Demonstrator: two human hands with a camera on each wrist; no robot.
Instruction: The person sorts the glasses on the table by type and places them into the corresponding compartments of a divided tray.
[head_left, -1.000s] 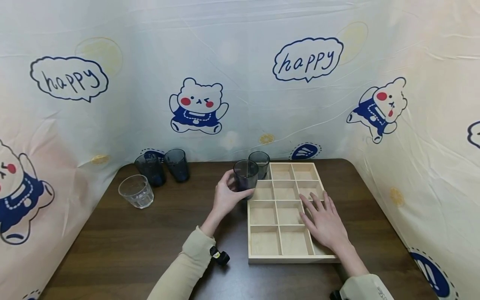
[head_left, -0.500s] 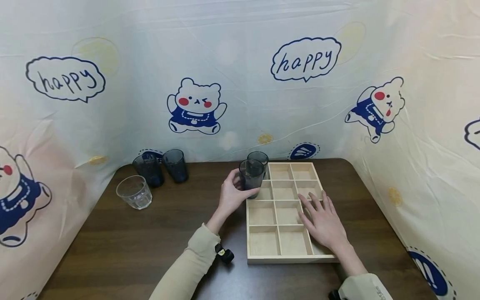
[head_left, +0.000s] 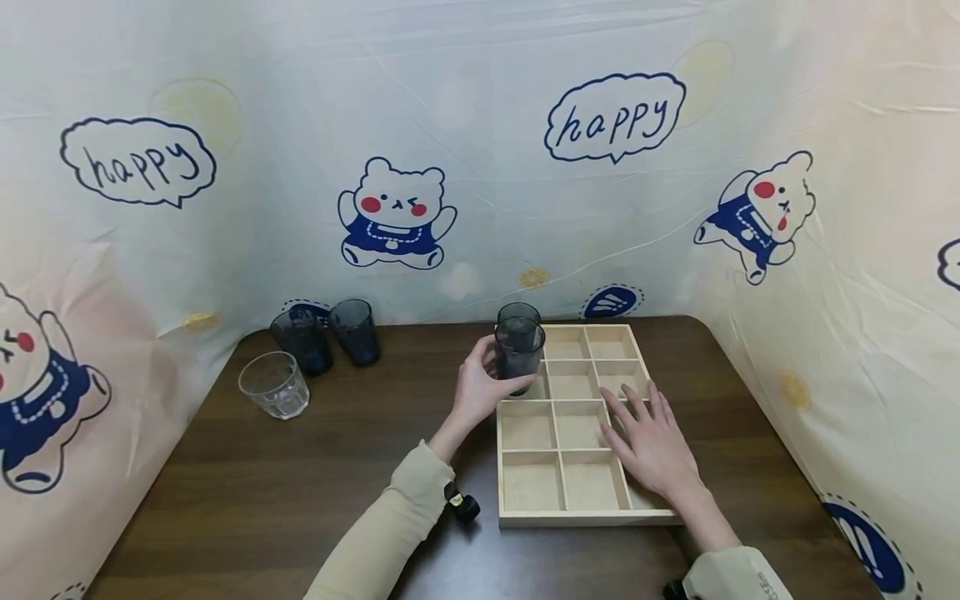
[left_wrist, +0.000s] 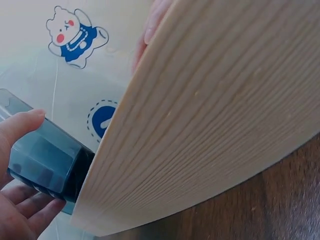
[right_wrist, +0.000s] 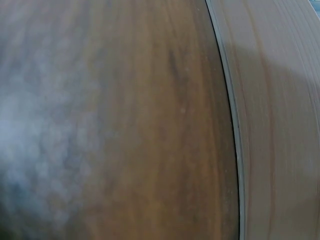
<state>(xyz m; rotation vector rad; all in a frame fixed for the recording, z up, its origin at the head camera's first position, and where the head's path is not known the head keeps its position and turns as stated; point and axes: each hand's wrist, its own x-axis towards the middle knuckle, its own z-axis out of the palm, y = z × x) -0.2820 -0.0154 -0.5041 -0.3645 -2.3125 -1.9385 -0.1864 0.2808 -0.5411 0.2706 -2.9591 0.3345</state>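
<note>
My left hand (head_left: 477, 386) grips a dark tinted drinking glass (head_left: 519, 350) between thumb and fingers, upright over the left column of a wooden compartment tray (head_left: 526, 482). In the left wrist view the base of this glass (left_wrist: 47, 155) sits behind the top edge of the tray's side wall (left_wrist: 200, 110). A second tinted glass (head_left: 519, 312) stands just behind it at the tray's far left corner, partly hidden. My right hand (head_left: 654, 442) rests with spread fingers on the tray's right side. In the right wrist view only the tray's wall (right_wrist: 275, 125) and the table show.
On the left of the brown table (head_left: 300, 492) stand a clear glass (head_left: 275, 385) and two dark tinted glasses (head_left: 302, 340), the other dark glass (head_left: 355, 332) near the back edge. A printed cloth (head_left: 487, 125) hangs behind and around the table.
My left hand has carried the tinted glass to the right, from the tray's left edge to over its left column. My right hand stays on the tray.
</note>
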